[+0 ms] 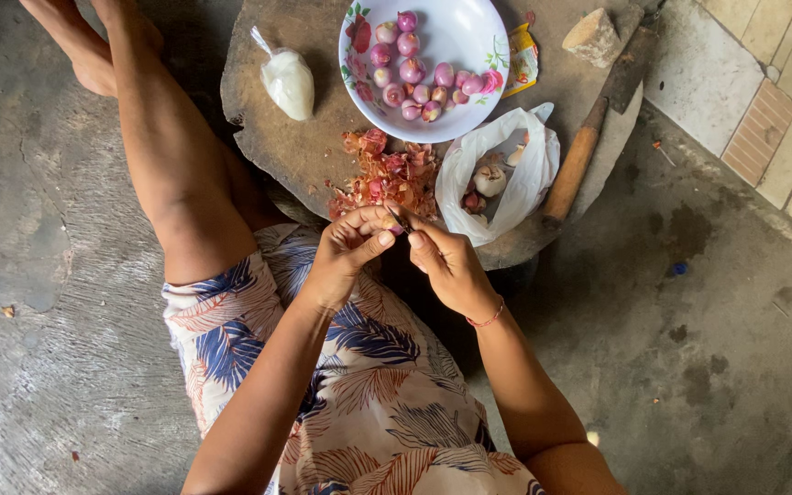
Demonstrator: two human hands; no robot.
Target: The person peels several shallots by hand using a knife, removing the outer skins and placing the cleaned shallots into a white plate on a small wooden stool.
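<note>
Concrete floor, small pinkish shallot (394, 225), half-hidden

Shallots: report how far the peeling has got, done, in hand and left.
Done: about a dozen peeled shallots lie in the white bowl, with a heap of skins on the stone slab. In hand: the left hand and right hand work one small bulb. Left: a few unpeeled bulbs show in the plastic bag.
</note>
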